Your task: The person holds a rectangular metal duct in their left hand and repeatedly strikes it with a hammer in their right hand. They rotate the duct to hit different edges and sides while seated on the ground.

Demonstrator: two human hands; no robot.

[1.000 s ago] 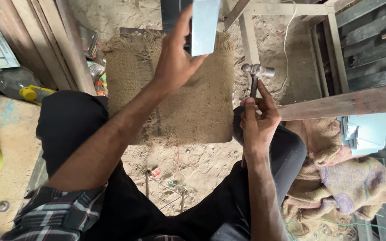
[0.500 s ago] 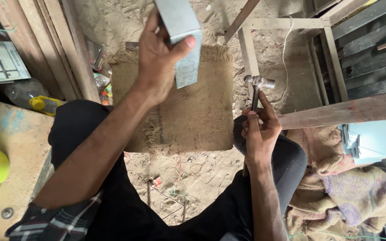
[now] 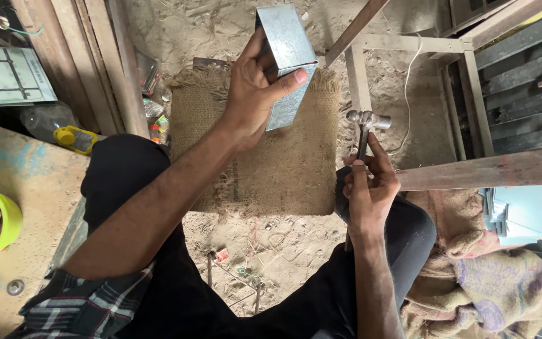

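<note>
Metal box (image 3: 288, 59) in raised L hand (image 3: 255, 94) fingers; R hand (image 3: 366, 188) round hammer (image 3: 365, 125) (head up).

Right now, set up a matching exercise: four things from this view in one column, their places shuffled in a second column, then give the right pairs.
Things:
1. folded sheet-metal piece
2. hammer
3. burlap mat
4. yellow-green bowl

Places:
A. spread on the sandy ground between the knees
B. on the worn board at the left edge
C. gripped in the left hand
D. held upright in the right hand

Pairs: 1-C, 2-D, 3-A, 4-B
</note>
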